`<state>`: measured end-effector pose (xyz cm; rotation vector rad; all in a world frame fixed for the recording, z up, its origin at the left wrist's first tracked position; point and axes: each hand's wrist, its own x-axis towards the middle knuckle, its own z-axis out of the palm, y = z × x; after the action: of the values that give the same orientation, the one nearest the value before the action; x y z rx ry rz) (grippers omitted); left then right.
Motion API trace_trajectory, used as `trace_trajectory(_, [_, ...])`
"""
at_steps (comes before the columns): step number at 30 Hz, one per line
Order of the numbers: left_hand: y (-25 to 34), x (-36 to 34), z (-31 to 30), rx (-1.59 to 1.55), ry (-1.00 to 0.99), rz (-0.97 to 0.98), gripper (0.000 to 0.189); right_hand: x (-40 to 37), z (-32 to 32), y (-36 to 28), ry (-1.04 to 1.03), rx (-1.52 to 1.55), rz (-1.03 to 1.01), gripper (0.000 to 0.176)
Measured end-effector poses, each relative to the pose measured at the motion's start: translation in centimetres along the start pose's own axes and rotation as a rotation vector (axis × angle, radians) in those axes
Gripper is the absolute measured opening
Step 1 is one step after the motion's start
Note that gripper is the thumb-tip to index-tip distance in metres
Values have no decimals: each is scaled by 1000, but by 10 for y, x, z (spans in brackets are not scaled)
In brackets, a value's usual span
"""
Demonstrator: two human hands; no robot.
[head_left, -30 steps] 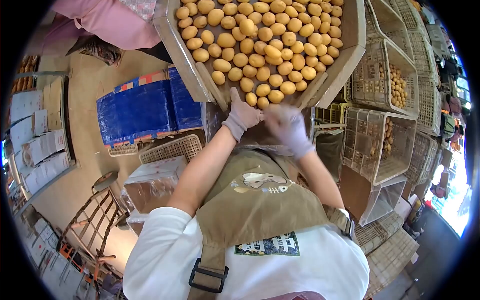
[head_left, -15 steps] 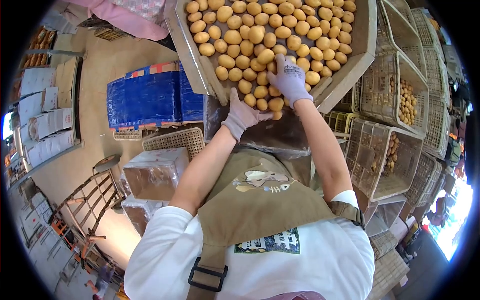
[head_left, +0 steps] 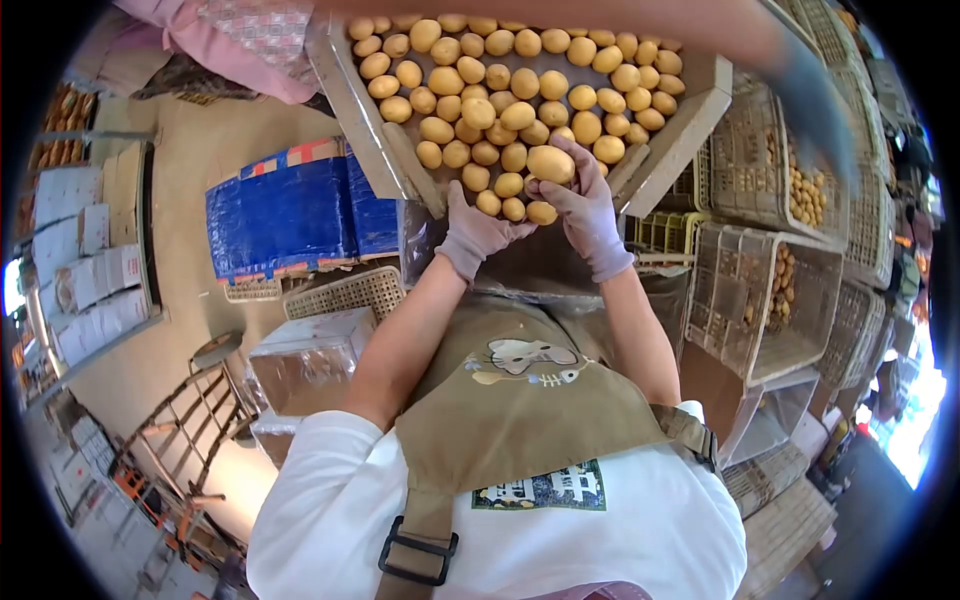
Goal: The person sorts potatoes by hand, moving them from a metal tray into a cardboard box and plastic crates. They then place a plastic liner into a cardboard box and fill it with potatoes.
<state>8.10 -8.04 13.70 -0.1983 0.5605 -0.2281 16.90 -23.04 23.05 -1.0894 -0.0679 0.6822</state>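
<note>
Yellow-skinned potatoes [head_left: 497, 75] lie spread over a wide sorting tray with wooden side boards [head_left: 690, 135]. My right hand [head_left: 590, 215], in a pale glove, is closed round a large potato [head_left: 550, 166] near the tray's narrow front opening. At the left of that opening is my left hand [head_left: 475, 232], also gloved, its thumb up and its fingers stretched to the right. Its fingertips come close to a potato [head_left: 541, 213] at the tray's lip. Below the opening, partly behind my hands, sits a plastic-lined container [head_left: 420, 240].
Another person's blurred arm [head_left: 600, 22] reaches across the top, its dark-gloved hand [head_left: 815, 105] over stacked plastic crates [head_left: 765, 290], some with potatoes. A blue-covered box [head_left: 280, 215] and plastic-wrapped cartons [head_left: 310, 360] stand left. A person in pink [head_left: 185, 35] is at upper left.
My right hand has drawn back from among the potatoes and now holds a large one up. Another person's arm has come in across the top. My left hand stays by the opening.
</note>
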Motion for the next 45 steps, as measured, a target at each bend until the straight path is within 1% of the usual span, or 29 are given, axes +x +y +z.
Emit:
trace_trajectory(1, [-1, 0, 4, -25, 50, -21, 95, -5, 2, 2, 30, 3, -26, 60])
trace_trajectory(2, [-2, 0, 3, -4, -16, -13, 95, -12, 8, -1, 58, 6, -50, 60])
trace_trajectory(6, [-5, -2, 7, 150, -97, 24, 91, -31, 12, -2, 158, 27, -117, 62])
trace_trajectory(7, [-6, -2, 8, 161, -63, 15, 90, -36, 9, 1, 177, 25, -133, 63])
trace_trajectory(9, [-5, 0, 8, 180, 9, 12, 88, -44, 8, 2, 222, -104, -216, 66])
trace_trajectory(10, [-3, 0, 3, 185, -121, -1, 89, -48, 9, 2, 237, -142, -230, 66])
trace_trajectory(11, [-3, 1, 1, 166, -90, -8, 89, -50, 12, 1, 248, -178, -241, 66])
trace_trajectory(13, [-2, 3, -3, 125, -30, -12, 90, -51, 14, 4, 249, -162, -236, 65])
trace_trajectory(16, [-4, 1, -2, 141, -38, 3, 95, -50, 13, 3, 223, -79, -185, 61])
trace_trajectory(19, [-4, 5, -3, 110, -10, -2, 96, -46, -1, 4, 32, 2, -174, 57])
trace_trajectory(23, [-4, 1, -1, 189, -21, 34, 95, -52, 16, -15, 154, -102, -234, 55])
trace_trajectory(24, [-4, 1, 0, 147, -15, 28, 93, -63, 18, -27, 249, -295, -242, 55])
trace_trajectory(25, [-5, 1, 0, 115, 9, 26, 93, -76, 2, -23, 282, -399, -360, 58])
trace_trajectory(26, [-3, -1, 2, 84, 32, 31, 92, -98, -5, -34, 330, -456, -366, 60])
trace_trajectory(27, [-2, -5, 4, 51, 55, 38, 92, -118, -14, -37, 423, -502, -441, 57])
trace_trajectory(28, [-1, -10, 8, 64, 43, 50, 85, -137, -47, -26, 488, -723, -571, 57])
trace_trajectory(29, [1, -11, 10, 62, 64, 59, 85, -164, -77, -21, 530, -797, -484, 58])
trace_trajectory(30, [1, -11, 10, 60, 87, 66, 84, -182, -100, -17, 649, -910, -353, 55])
trace_trajectory(31, [0, -11, 9, 57, 112, 67, 84, -199, -131, -15, 675, -1221, -155, 49])
trace_trajectory(32, [-4, -13, 14, 92, 147, 91, 83, -205, -125, -22, 751, -1465, -34, 48])
trace_trajectory(33, [-2, -11, 9, 108, 64, 85, 83, -208, -119, -26, 824, -1709, 95, 46])
trace_trajectory(34, [2, -5, 3, 124, -21, 77, 83, -193, -115, -22, 819, -1668, -314, 43])
trace_trajectory(35, [2, -4, -4, 144, -97, 61, 83, -168, -78, -32, 760, -1531, -345, 40])
trace_trajectory(36, [0, -8, 3, 151, -50, 51, 82, -145, -49, -36, 617, -1569, -511, 39])
trace_trajectory(38, [1, -6, -4, 118, -16, 34, 81, -103, -11, -37, 281, -1567, -684, 41])
trace_trajectory(40, [7, -1, -14, 53, 61, -5, 76, -69, 15, -29, 100, -1584, -678, 43])
trace_trajectory(43, [2, -7, 2, 281, 371, 72, 73, -23, 19, -13, 92, -1711, -710, 39])
trace_trajectory(44, [1, -8, 2, 337, 448, 67, 69, -15, 5, -1, 5, -1797, -560, 37])
trace_trajectory(45, [3, -6, -16, 569, 296, 147, 69, -9, -2, 4, -78, -1877, -404, 36])
